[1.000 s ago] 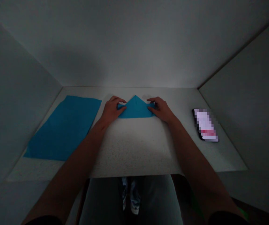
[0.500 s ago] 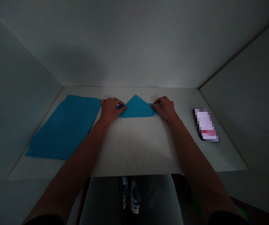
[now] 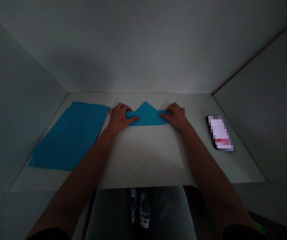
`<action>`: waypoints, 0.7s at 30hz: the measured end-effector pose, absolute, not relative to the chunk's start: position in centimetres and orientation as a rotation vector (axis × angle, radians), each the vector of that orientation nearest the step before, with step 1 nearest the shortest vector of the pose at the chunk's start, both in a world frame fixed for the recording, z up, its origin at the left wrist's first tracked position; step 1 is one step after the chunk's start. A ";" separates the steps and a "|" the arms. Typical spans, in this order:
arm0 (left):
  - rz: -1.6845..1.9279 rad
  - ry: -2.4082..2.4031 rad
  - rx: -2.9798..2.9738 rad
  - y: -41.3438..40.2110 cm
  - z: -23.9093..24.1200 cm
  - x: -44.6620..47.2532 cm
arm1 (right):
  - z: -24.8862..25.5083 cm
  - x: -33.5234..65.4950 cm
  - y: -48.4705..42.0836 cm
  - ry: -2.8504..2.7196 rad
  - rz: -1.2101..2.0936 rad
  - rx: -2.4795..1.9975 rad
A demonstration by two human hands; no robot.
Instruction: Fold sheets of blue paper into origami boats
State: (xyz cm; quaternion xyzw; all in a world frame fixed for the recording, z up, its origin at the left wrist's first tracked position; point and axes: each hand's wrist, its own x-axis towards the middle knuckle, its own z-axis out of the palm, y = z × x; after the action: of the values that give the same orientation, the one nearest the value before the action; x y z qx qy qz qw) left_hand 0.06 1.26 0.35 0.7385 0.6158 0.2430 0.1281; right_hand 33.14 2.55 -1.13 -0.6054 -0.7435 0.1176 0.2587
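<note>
A folded blue sheet of paper (image 3: 147, 117) lies on the table, its pointed top facing the back wall and a long flat band along its near side. At its left end, my left hand (image 3: 120, 116) is closed on the paper, the thumb laid over the band. My right hand (image 3: 175, 115) grips the right end in the same way, thumb on top and fingers curled behind. The fingertips at the far side are partly hidden.
To the left, a large blue sheet (image 3: 69, 136) lies flat, partly behind my left forearm. A phone (image 3: 220, 133) with a blurred screen rests on the right of the white table (image 3: 143, 160). Walls enclose the table at the back and both sides.
My left thumb has moved inward onto the front of the band. The band's left end now looks straighter and flatter. My right hand has shifted only slightly.
</note>
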 end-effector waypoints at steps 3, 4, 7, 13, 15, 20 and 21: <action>0.685 1.817 2.146 1.4 0.2 0.1 | -0.7 33.1 2.4 -1.977 0.415 -1.554; 0.678 1.824 2.145 1.4 0.2 0.1 | -0.5 33.1 2.3 -1.948 0.463 -1.519; 0.655 1.832 2.126 1.6 0.4 0.1 | -0.2 32.8 2.1 -1.835 0.591 -1.417; 0.727 1.820 1.969 1.7 1.0 -0.3 | -0.6 32.6 2.7 -1.662 0.656 -1.240; 0.822 1.734 1.914 1.8 0.7 -0.4 | -0.8 32.5 2.9 -1.606 0.715 -1.209; 1.184 1.458 1.684 2.2 -0.6 -0.4 | -0.6 32.3 2.9 -1.513 0.868 -1.176; 1.230 1.430 1.649 2.3 -0.7 -0.3 | -0.5 32.3 2.8 -1.511 0.870 -1.175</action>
State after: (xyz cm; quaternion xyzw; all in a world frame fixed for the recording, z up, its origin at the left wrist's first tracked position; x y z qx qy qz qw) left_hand -0.32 2.28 -0.69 0.6252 0.5422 0.4661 0.3128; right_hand 32.26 2.83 -0.54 -0.4850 -0.6239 0.3592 0.4964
